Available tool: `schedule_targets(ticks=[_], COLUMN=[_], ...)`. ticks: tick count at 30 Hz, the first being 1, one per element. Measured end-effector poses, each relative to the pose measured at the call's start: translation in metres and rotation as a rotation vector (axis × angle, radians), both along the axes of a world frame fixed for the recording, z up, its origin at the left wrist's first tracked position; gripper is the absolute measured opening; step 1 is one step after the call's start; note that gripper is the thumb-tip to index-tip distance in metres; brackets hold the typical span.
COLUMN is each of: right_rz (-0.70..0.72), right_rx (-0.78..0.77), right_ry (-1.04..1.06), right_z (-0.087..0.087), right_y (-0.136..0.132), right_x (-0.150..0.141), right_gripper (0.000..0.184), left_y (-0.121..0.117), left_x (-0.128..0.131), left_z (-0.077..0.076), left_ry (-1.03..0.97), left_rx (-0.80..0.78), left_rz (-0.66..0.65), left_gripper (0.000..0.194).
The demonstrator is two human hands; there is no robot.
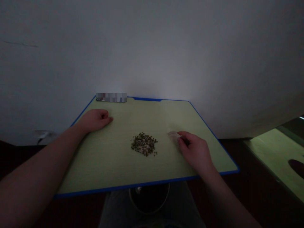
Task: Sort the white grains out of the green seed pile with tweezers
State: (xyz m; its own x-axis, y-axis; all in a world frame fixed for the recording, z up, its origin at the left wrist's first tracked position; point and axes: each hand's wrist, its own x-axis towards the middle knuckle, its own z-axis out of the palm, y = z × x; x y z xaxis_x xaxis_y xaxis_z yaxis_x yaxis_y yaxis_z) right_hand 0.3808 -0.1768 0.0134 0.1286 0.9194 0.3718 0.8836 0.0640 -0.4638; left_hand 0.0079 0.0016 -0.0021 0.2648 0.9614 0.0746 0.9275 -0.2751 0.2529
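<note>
Right hand (193, 148): thumb and fingertips pinched on a small clear piece (175, 134), blurred, exact kind unclear; held at the right of the table. Left hand (96, 119): loosely curled, resting on the table's left side. Between hands, slightly nearer: loose pile of small greenish-brown grains (144, 144). Table (114, 171): pale top, blue edge. Bowl (149, 211) below near edge. Wall (152, 47) beyond far edge.

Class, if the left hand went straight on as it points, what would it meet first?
For the left hand, the way looks free across the board, passing beyond the green-brown pile; depth is hard to judge.
</note>
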Motion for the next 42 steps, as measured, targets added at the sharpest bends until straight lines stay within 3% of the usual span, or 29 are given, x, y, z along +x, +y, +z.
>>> schedule_targets(ticks=[9,18,26,34,37,42], right_rz=[-0.044,0.041,-0.048,0.025,-0.010,0.008], right_rx=[-0.051,-0.015,-0.003,-0.018,-0.024,0.019], right_ry=[-0.141,-0.113,-0.106,-0.134,-0.183,-0.114], right_z=[-0.001,-0.003,-0.004,0.001,0.001,0.002], right_y=[0.012,0.010,0.013,0.017,0.018,0.005], right_x=[-0.002,-0.005,0.002,-0.015,-0.014,-0.008], right_gripper=[0.030,0.029,0.028,0.030,0.030,0.030], left_y=[-0.002,-0.002,-0.002,-0.004,-0.004,-0.001], left_x=[-0.001,0.001,-0.002,0.001,0.000,-0.002], left_z=[0.000,0.002,0.001,0.004,0.004,0.002], left_ry=[0.010,0.015,0.006,0.013,0.016,0.001], left_rx=[0.003,-0.024,-0.011,-0.008,-0.010,-0.004], left_rz=[-0.004,0.004,-0.001,0.013,0.014,0.011], left_gripper=[0.035,0.035,0.035,0.035,0.035,0.034])
